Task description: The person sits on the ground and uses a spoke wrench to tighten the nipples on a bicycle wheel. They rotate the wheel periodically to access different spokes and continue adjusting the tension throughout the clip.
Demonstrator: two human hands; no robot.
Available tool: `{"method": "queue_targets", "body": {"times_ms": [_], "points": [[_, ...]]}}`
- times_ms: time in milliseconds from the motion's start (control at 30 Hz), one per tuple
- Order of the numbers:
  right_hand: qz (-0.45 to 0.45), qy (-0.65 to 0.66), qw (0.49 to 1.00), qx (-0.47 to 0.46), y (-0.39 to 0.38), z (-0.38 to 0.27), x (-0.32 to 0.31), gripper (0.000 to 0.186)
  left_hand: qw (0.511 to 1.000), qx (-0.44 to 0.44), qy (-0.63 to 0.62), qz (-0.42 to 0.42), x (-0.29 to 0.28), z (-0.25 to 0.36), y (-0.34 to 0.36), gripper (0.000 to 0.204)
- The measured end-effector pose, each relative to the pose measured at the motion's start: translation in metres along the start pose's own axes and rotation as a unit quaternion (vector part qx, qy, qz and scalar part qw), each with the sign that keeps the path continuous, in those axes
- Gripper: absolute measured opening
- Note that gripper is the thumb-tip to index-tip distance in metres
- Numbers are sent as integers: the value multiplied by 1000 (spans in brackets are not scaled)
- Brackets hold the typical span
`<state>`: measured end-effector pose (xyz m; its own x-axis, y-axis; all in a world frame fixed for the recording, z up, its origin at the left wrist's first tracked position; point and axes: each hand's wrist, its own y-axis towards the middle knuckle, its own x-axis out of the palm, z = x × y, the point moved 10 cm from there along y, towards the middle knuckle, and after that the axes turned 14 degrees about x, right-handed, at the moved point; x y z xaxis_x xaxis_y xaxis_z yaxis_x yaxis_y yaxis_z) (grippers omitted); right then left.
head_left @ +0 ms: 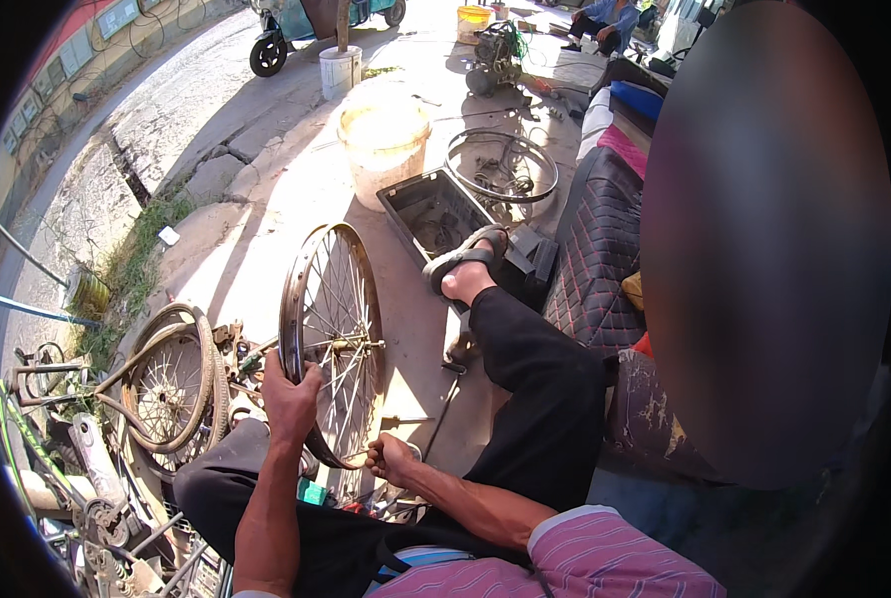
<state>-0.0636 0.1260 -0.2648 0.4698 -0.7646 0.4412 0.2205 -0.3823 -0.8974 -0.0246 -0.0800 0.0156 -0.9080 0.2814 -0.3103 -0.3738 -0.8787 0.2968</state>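
A bare bicycle wheel [342, 345] with metal spokes and no tyre stands upright in front of me, between my legs. My left hand [291, 397] is wrapped round the near left side of its rim. Low on the wheel's right, my right hand [393, 459] is closed in a pinch beside the bottom of the rim. What its fingers hold, if anything, is too small to make out. The wheel's axle [373, 345] sticks out to the right of the hub.
Tyred wheels [206, 374] and bicycle parts [96, 468] crowd the left. Ahead are a black crate [395, 199] beside my raised sandalled foot [470, 257], a pale bucket [385, 149] and another rim [540, 164]. A quilted sofa [595, 249] stands right; a person [610, 25] sits far off.
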Motion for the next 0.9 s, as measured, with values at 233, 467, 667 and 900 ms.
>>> {"method": "queue_targets", "body": {"times_ms": [233, 467, 667, 900], "points": [[-7, -27, 1000, -3, 4, -1, -2, 19, 1000, 13, 12, -6, 3, 9, -4, 22], [-67, -14, 995, 77, 37, 12, -5, 17, 1000, -9, -15, 15, -6, -4, -4, 21], [-37, -51, 996, 66, 21, 4, 4, 14, 999, -10, -33, 8, -10, -20, -5, 24], [-44, -120, 992, 16, 32, -26, -2, 20, 999, -2, -32, 14, 1, -6, -5, 24]]}}
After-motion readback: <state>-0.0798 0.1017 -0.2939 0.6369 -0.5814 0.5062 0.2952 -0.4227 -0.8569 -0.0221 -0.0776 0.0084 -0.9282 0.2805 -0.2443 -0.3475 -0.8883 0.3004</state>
